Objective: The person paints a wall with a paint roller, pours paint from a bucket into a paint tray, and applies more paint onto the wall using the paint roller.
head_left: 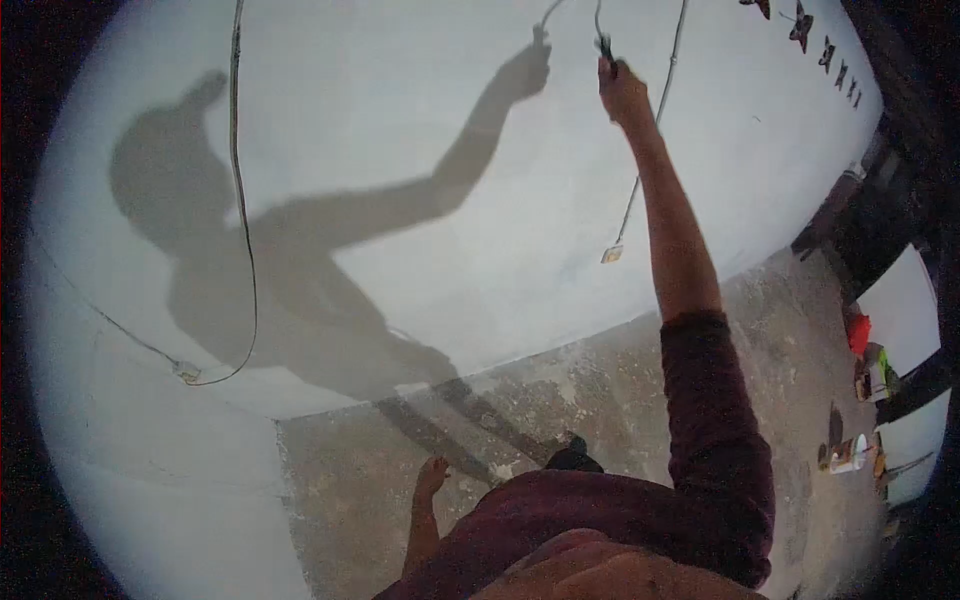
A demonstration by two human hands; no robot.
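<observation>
My right hand point(624, 92) is raised high against the white wall point(400, 110), fingers wrapped round the dark handle of a paint roller point(606, 48). A thin bent metal rod runs up from the handle and leaves the view at the top, so the roller head is hidden. Low beside my body hangs my left hand point(432, 477), fingers loosely apart and nothing seen in it. Over the wall falls my shadow point(350, 215), its raised arm close to my right hand.
Cables run down the wall to a socket point(612, 252) and another socket point(186, 372). Butterfly shapes point(801, 28) line the upper right. On the bare concrete floor point(610, 400) stands a white bucket point(848, 455). A red item point(858, 333) lies farther right, near pale boards.
</observation>
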